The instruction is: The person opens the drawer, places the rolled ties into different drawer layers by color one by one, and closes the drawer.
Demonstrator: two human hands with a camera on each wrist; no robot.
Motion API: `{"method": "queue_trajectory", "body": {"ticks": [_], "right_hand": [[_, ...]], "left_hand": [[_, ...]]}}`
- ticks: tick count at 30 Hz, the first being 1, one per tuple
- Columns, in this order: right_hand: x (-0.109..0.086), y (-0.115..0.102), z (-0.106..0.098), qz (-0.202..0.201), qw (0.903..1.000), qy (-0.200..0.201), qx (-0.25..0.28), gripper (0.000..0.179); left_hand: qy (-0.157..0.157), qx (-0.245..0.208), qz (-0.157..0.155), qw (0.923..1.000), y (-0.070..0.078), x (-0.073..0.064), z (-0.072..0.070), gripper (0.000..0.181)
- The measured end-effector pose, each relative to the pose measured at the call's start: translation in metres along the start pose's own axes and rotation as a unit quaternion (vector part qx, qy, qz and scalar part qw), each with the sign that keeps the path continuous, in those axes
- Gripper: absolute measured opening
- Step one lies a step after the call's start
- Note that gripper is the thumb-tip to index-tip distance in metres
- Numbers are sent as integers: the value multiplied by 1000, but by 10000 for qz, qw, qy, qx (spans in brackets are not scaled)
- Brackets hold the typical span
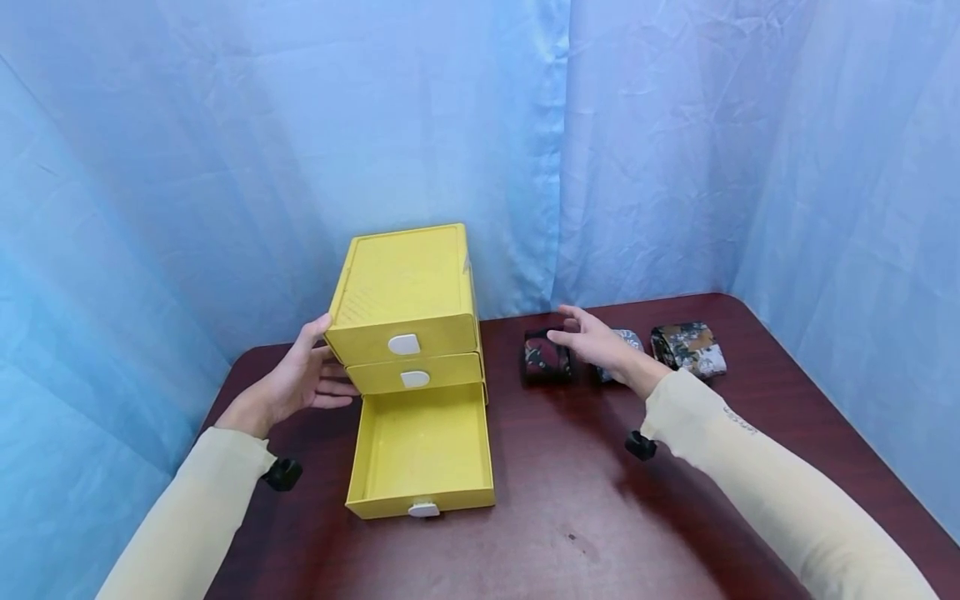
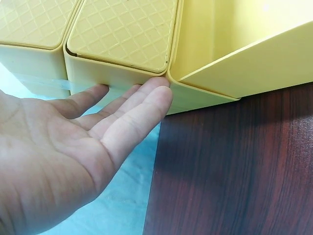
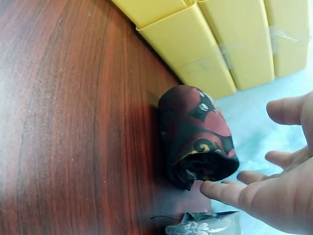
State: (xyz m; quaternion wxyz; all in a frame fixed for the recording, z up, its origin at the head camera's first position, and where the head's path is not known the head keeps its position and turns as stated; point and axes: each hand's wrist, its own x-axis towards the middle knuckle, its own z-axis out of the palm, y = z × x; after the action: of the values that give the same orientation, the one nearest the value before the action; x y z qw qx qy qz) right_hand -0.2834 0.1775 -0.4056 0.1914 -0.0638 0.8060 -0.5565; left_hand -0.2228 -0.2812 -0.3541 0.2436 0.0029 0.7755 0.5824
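A yellow drawer unit [image 1: 405, 283] stands left of the table's middle, its bottom drawer [image 1: 423, 446] pulled out and bare inside. Against the unit's left side rests my left hand [image 1: 303, 375], fingers extended; in the left wrist view the fingertips [image 2: 159, 95] touch the side wall. My right hand [image 1: 596, 340] hovers over the rolled fabric bundles, fingers spread and holding nothing. Nearest to it lies a dark red and black patterned roll of cloth [image 3: 195, 132]. Partly hidden under that hand is a grey patterned bundle [image 1: 628, 337].
A brown, black and white patterned folded cloth [image 1: 688, 348] lies at the right of the row. The dark red wooden table [image 1: 570, 500] is bordered by light blue curtains [image 1: 450, 108] behind and at both sides.
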Motion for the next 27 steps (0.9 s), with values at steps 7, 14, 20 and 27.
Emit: {"method": "queue_trajectory", "body": {"ticks": [7, 14, 20, 27], "right_hand": [[7, 1, 5, 454, 9981, -69, 405, 76], [13, 5, 14, 706, 9961, -109, 515, 80], [19, 10, 18, 695, 9975, 10, 146, 73], [22, 8, 25, 702, 9967, -1, -401, 71]], "left_hand": [[5, -12, -10, 10000, 0, 1, -1, 105], [46, -44, -43, 10000, 0, 1, 0, 107], [52, -43, -26, 10000, 0, 2, 1, 106], [77, -64, -20, 9999, 0, 2, 1, 106]]}}
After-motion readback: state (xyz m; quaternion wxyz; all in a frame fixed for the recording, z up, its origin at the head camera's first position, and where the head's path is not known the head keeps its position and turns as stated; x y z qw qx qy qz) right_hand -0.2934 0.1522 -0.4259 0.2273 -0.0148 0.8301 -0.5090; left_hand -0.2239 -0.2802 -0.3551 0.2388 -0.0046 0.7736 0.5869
